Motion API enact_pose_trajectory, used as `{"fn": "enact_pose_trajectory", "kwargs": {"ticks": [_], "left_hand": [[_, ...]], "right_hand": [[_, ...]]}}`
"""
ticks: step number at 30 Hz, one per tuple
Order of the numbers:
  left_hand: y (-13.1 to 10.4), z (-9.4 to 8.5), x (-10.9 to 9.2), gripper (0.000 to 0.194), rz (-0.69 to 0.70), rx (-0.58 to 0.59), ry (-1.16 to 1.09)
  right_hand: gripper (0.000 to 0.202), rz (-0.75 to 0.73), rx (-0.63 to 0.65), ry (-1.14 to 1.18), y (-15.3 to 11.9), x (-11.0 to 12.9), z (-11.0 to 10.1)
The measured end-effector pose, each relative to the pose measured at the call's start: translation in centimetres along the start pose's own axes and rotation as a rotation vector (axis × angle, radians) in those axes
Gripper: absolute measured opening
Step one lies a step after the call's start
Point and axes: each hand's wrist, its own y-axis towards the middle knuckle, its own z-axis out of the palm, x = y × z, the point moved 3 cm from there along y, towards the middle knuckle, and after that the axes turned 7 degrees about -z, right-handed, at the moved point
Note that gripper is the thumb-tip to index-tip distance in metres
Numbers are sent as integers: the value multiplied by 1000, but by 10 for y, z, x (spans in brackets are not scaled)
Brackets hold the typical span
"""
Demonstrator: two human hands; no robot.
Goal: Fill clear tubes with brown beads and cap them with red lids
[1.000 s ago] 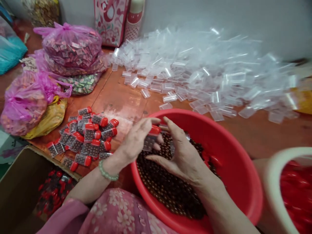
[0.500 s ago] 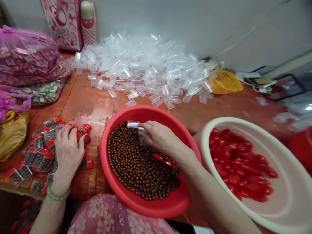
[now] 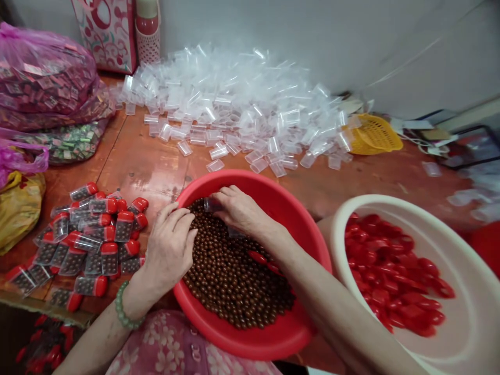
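A red basin (image 3: 312, 229) holds a mass of small shiny brown balls (image 3: 234, 276). Inside it, my right hand (image 3: 240, 211) grips a clear plastic container (image 3: 211, 204) near the far left of the balls; part of the container is covered by the fingers. Another clear container (image 3: 235, 233) shows under the hand. My left hand (image 3: 170, 245), with a green bead bracelet, hovers at the basin's left rim, loosely bent, fingers apart and nothing visible in them. Red caps (image 3: 261, 258) lie on the balls. To the left sit several filled containers with red caps (image 3: 109, 259).
Empty clear containers (image 3: 234, 114) are heaped along the wall. At the right, a white tub (image 3: 464, 307) holds red caps (image 3: 390, 276). Plastic bags (image 3: 47, 78) of small packets are piled at the left. A yellow basket (image 3: 373, 134) stands at the back right.
My left hand has left the capped containers and moved right to the basin's rim. My right hand has turned slightly and now covers more of the container. The view has shifted a little.
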Motion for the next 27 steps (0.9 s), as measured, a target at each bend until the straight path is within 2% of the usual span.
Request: {"fn": "enact_pose_trajectory", "kwargs": {"ticks": [3,8,12,14,17,22,25,27], "left_hand": [[1,7,6,29,-9,-2,-25],[0,8,10,32,2,-21,-15],[-1,9,9,31,9,-37,-16],[0,8,9,30,17,-42,-15],[0,8,10,29,28,-42,-11],[0,5,10,30,43,-45,15],[-1,1,2,27,68,-23,63],[-2,-1,-6,29,98,46,66]], "right_hand": [[23,-66,57,-34,4,18,3],[33,-261,130,68,6,45,24],[36,-349,133,429,-1,49,33],[32,-330,134,624,-5,47,33],[32,-261,143,800,-10,45,31],[34,-84,164,1158,-21,42,23],[38,-46,119,1301,-29,40,14],[38,-34,52,1382,-34,38,8]]}}
